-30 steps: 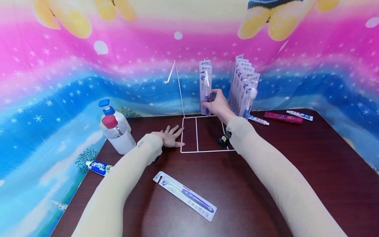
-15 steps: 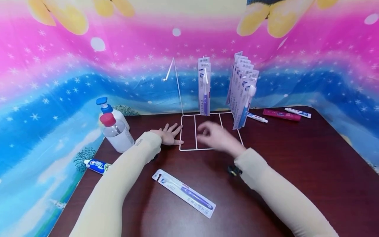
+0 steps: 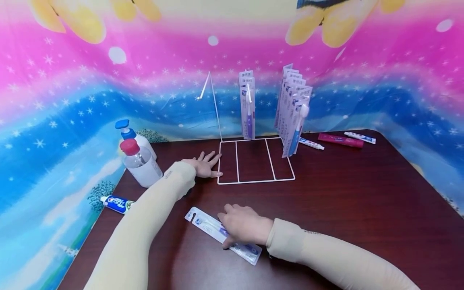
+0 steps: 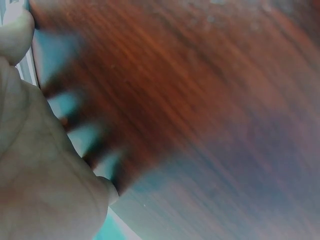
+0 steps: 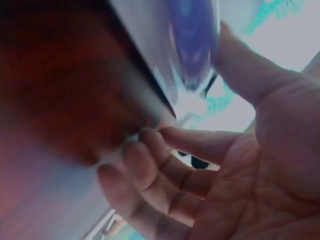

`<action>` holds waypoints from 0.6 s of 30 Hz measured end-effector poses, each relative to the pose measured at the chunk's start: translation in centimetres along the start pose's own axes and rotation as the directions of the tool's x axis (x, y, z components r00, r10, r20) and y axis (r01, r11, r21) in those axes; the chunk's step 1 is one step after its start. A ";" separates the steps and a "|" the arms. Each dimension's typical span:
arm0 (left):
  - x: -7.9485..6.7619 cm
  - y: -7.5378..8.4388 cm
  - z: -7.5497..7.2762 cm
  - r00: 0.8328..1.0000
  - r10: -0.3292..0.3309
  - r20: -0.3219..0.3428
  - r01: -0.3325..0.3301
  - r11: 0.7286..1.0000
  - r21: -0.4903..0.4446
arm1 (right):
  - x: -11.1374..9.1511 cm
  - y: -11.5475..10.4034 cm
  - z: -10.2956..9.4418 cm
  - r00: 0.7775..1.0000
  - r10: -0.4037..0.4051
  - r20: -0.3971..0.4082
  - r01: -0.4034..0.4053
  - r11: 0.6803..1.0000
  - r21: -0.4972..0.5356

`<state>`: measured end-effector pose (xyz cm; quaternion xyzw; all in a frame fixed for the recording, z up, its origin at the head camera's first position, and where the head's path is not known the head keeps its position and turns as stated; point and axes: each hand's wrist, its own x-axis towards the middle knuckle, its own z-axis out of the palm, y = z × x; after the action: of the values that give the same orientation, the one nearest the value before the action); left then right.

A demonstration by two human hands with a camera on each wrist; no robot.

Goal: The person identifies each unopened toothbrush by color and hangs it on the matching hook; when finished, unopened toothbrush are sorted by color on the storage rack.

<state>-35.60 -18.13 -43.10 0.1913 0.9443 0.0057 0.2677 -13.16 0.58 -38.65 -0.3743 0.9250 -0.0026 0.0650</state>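
A packaged purple toothbrush (image 3: 206, 225) lies slanted on the table, its middle hidden by my right hand (image 3: 241, 223). The thumb sits at the pack's near edge and the fingers reach over its far side. In the right wrist view, the pack's purple handle end (image 5: 195, 45) shows beside the thumb, with the loosely bent fingers apart from it. My left hand (image 3: 204, 167) rests spread on the table, fingertips at the left side of a white wire display rack (image 3: 255, 181). Packaged toothbrushes hang from the rack: purple ones (image 3: 248, 117) in the middle, several (image 3: 295, 121) at right.
Left of the rack stand a red-capped clear bottle (image 3: 143, 167) and a blue-topped pump bottle (image 3: 145, 145). A blue toothpaste tube (image 3: 117, 204) lies by the left forearm. Behind right lie a red tube (image 3: 340, 140) and small white tubes (image 3: 360, 137). The rack's left hook (image 3: 204, 86) is bare.
My right hand has left the purple toothbrush pack on the middle hook and come down toward me to the pack on the table. The left hand has stayed in place.
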 end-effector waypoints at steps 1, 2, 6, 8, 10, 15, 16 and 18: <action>-0.1 0.0 0.0 1.000 -0.002 0.001 0.002 1.000 0.004 | -0.1 -0.1 0.1 1.000 0.004 0.002 -0.004 1.000 0.004; -0.2 0.1 -0.1 1.000 -0.002 0.003 0.002 1.000 0.006 | -0.2 -0.2 0.1 1.000 0.008 0.007 -0.009 1.000 0.016; -1.1 0.7 -0.5 1.000 0.016 0.001 -0.016 1.000 0.005 | -0.6 0.4 0.0 0.999 0.034 0.032 -0.037 0.996 0.076; -1.7 1.0 -0.8 1.000 0.027 -0.004 -0.027 1.000 0.002 | -0.9 0.9 0.0 0.999 0.043 0.022 -0.045 0.992 0.122; -2.2 1.3 -1.0 0.999 0.035 -0.009 -0.035 0.999 -0.006 | -1.2 1.6 0.0 0.999 0.041 -0.015 -0.038 0.987 0.159; -2.0 1.0 -0.8 0.999 0.039 0.000 -0.039 0.999 -0.024 | -2.2 3.3 -0.4 0.987 0.027 -0.159 0.006 0.978 0.209; -1.9 1.0 -0.7 0.999 0.038 0.001 -0.038 0.999 -0.025 | -2.4 3.7 -0.7 0.983 0.034 -0.181 0.008 0.974 0.225; -1.0 0.4 -0.4 0.998 0.056 -0.006 -0.057 0.997 -0.042 | -2.7 4.4 -1.3 0.973 0.061 -0.221 0.002 0.961 0.278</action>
<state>-34.85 -18.12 -42.22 0.2121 0.9388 0.0339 0.2691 -14.43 5.55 -37.29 -0.3449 0.9224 -0.1734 0.0104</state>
